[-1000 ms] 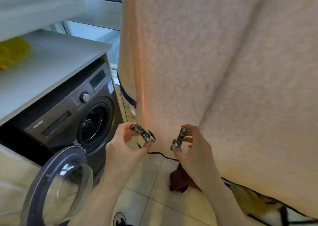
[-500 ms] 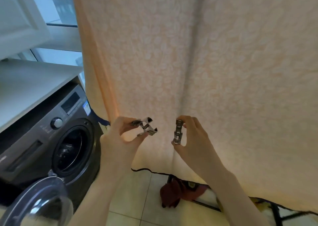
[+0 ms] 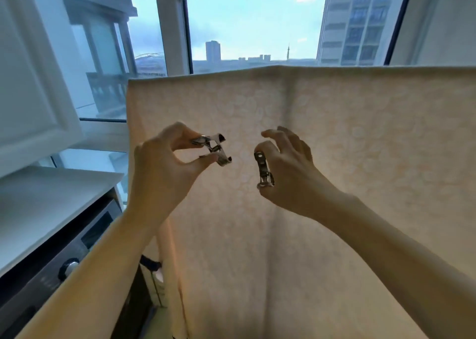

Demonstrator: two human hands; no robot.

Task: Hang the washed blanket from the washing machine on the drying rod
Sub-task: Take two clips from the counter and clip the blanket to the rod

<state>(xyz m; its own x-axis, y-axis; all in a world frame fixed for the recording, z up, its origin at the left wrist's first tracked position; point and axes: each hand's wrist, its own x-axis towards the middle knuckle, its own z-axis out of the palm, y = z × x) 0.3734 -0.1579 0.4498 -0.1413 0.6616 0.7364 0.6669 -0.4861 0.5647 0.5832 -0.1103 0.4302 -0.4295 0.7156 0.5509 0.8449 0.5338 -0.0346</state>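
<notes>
cream fleece blanket (image 3: 334,158): soft, probably heavy; clip at top fold
left hand (image 3: 159,168): pinches silver metal clip (image 3: 215,150)
right hand (image 3: 288,173): holds second metal clip (image 3: 264,169)

One blanket (image 3: 334,158); two hands, a left hand (image 3: 164,168) and a right hand (image 3: 291,173); two clips (one per hand), a left clip (image 3: 213,149) and a right clip (image 3: 264,169); one washer (image 3: 38,287), showing one knob (image 3: 69,267); one counter (image 3: 51,197); one cabinet door (image 3: 31,80); one window post (image 3: 172,24); one tall far tower (image 3: 212,51), the smaller buildings beside it too tiny to count.
</notes>
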